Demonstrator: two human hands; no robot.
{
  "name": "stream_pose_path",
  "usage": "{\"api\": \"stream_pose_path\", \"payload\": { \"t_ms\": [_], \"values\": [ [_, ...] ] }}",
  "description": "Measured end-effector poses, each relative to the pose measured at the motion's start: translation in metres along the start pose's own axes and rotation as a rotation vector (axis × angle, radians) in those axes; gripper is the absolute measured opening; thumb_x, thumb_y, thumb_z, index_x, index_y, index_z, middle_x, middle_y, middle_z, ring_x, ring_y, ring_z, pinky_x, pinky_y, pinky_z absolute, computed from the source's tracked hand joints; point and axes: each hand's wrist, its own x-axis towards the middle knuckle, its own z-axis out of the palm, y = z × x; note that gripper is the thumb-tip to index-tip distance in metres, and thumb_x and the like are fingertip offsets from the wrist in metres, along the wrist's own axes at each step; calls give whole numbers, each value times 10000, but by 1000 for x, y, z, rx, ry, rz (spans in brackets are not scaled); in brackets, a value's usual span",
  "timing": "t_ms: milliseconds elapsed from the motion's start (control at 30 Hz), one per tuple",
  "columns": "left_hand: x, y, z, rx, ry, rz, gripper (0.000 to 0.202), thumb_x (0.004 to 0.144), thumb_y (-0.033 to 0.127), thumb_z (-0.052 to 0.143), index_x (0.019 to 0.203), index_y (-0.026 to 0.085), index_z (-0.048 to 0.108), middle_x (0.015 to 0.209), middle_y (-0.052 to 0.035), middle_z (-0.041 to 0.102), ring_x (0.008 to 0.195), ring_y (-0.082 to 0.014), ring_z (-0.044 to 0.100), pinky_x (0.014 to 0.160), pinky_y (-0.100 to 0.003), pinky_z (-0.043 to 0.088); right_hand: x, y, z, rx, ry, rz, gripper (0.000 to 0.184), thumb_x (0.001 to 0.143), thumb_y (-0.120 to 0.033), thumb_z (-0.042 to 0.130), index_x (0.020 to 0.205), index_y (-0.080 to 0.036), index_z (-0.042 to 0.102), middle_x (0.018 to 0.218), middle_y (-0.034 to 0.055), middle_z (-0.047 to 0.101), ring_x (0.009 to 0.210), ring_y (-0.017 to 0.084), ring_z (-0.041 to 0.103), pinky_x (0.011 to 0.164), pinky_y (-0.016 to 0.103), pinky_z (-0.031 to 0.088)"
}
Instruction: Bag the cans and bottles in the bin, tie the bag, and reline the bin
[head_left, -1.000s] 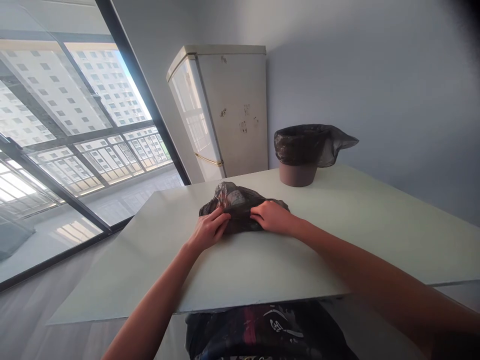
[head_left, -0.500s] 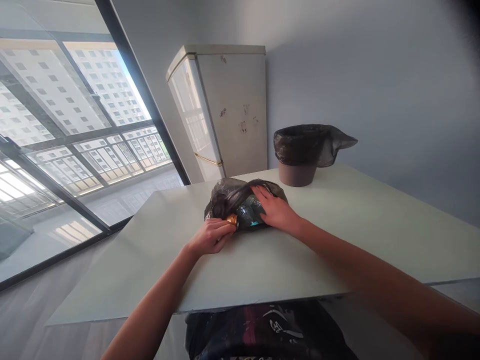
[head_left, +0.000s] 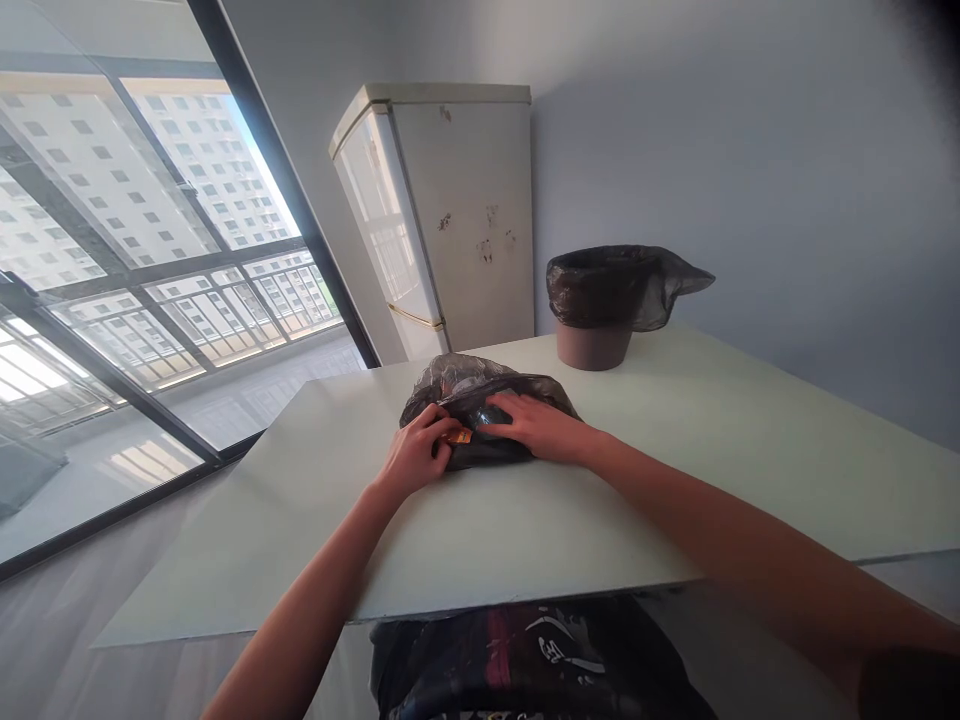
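Note:
A dark, see-through plastic bag (head_left: 465, 370) lies on the pale table, its mouth facing me. At the left side of the mouth, my left hand (head_left: 415, 447) is closed, its fingers curled round a small orange can (head_left: 460, 436) that is mostly hidden. My right hand (head_left: 544, 428) reaches into the mouth from the right, fingers stretched out and a little apart, with the bag's upper edge just above them. Between the hands, a shiny clear object (head_left: 487, 415) shows inside the bag, perhaps a plastic bottle; its kind is unclear.
Behind the bag, to the right, stands a brownish bin (head_left: 592, 348) lined with a black bag (head_left: 600, 290) folded over its rim. The table (head_left: 675, 480) has its near edge in front of my body. A white fridge (head_left: 472, 220) and a glass door (head_left: 150, 300) lie beyond.
My left hand has moved slightly up and left with the orange can, which now shows less. My right hand's fingers have shifted left and down from the bag's edge into its mouth.

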Motion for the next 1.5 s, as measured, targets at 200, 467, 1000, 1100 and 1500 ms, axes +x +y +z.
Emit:
{"api": "stream_pose_path", "payload": {
  "t_ms": [200,467,1000,1100,1500],
  "values": [
    [2,1,-2,45,-86,64,584,729,68,595,1275,255,685,1193,-75,652,1027,-271,561,904,-448,534,1,-2,0,-49,3,-110,448,1030,-82,430,1319,-276,711,1510,156,501,1204,282,554,992,459,487],
    [0,-1,-1,95,-150,75,641,785,176,669,1417,253,600,1312,-106,597,1093,-313,523,981,-507,474,3,-1,-4,-171,121,-149,422,920,-61,493,1249,-215,707,1494,145,551,1085,264,545,886,399,436],
    [-2,-4,8,167,-139,132,806,683,18,618,1431,318,624,1316,-116,534,1099,-317,504,947,-502,469,1,8,-14,-37,234,6,397,990,-62,426,1259,-215,674,1461,99,613,1036,248,533,923,406,444],
    [-3,-1,6,155,-142,185,824,687,-27,570,1419,345,637,1395,-112,505,1163,-323,493,998,-516,452,1,7,-16,5,279,28,320,1030,-149,451,1251,-219,671,1441,108,616,1043,250,552,955,426,460],
    [1,4,3,-4,-10,155,520,997,272,588,1506,267,482,1489,-131,539,1345,-314,515,1125,-516,411,-2,-4,-34,502,771,189,286,1029,-366,605,1291,-268,549,1324,118,672,1294,281,628,1111,478,513]
  ]
}}
